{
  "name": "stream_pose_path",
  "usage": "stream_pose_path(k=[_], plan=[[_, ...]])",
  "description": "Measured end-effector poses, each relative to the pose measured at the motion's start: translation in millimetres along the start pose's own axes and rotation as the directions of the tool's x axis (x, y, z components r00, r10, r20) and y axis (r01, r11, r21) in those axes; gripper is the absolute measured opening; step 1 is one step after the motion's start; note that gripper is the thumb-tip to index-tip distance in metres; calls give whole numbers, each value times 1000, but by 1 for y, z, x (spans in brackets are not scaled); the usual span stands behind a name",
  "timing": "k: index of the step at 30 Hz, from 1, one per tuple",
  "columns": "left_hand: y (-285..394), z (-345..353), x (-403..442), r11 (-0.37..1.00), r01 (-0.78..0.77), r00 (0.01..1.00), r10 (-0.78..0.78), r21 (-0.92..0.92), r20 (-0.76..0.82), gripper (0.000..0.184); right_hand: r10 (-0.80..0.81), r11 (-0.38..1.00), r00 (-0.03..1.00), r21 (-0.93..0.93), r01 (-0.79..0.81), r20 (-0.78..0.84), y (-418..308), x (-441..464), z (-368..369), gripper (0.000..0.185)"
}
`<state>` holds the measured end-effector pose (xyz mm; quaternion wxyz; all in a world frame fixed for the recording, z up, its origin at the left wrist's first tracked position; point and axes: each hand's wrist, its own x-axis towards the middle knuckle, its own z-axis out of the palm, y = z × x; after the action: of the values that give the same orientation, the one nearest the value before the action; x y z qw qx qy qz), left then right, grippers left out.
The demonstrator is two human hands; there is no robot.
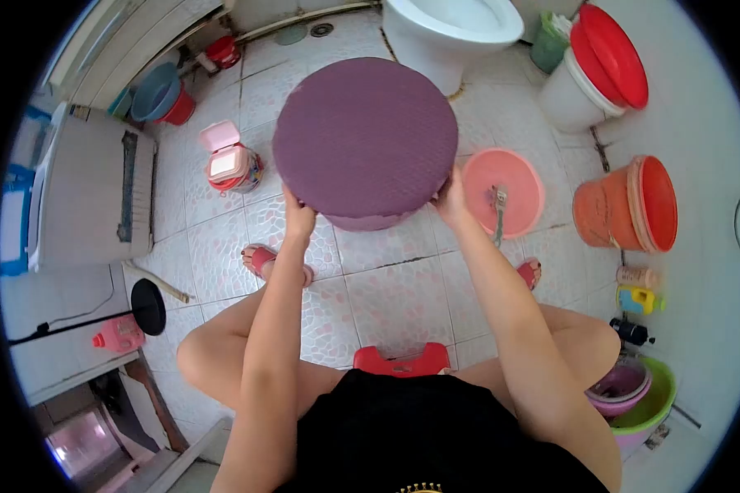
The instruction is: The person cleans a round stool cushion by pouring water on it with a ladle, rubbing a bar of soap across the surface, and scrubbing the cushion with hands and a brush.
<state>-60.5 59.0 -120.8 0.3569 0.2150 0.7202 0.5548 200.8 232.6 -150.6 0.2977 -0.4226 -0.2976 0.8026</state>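
A round purple padded stool (366,140) with a textured fabric top is in front of me at the middle of the view. My left hand (298,215) grips its near left edge, the fingers partly hidden beneath it. On the near right edge my right hand (450,200) has hold of it, fingers also partly hidden. Whether the stool rests on the floor or is lifted I cannot tell. Just right of my right hand, a pink basin (518,185) stands on the floor with a grey-green hose or cloth-like strip (499,205) in it.
A red low stool (403,360) is under me. A small container with an open pink lid (230,168) stands left. The toilet (452,33) is behind the purple stool. A white bucket (575,94) and an orange bucket (612,209) line the right; a washing machine (90,189) is left.
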Motion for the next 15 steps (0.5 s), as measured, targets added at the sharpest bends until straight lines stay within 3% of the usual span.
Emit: stream_pose_path(k=[1,4,6,10,13,15], plan=[[6,1,0,997,80,995,-80,-11,58,95,6,1000,1000,3,-6,-7,2,3,1,84],[-3,9,-4,981,99,991,-81,-166,110,101,0,997,1000,-82,-3,-30,-6,0,6,89],[-10,16,-15,992,45,997,-37,-117,72,99,-43,995,998,-95,38,-51,-19,-22,20,92],[21,33,-59,972,57,995,-38,-227,89,106,-9,950,994,-311,-27,-113,-46,-48,26,93],[34,29,-81,975,19,996,0,-219,85,110,-45,936,999,-351,32,-28,-57,-66,20,92],[53,24,-87,978,3,995,17,-210,94,111,-13,912,996,-409,-27,-93,-71,-85,25,79]])
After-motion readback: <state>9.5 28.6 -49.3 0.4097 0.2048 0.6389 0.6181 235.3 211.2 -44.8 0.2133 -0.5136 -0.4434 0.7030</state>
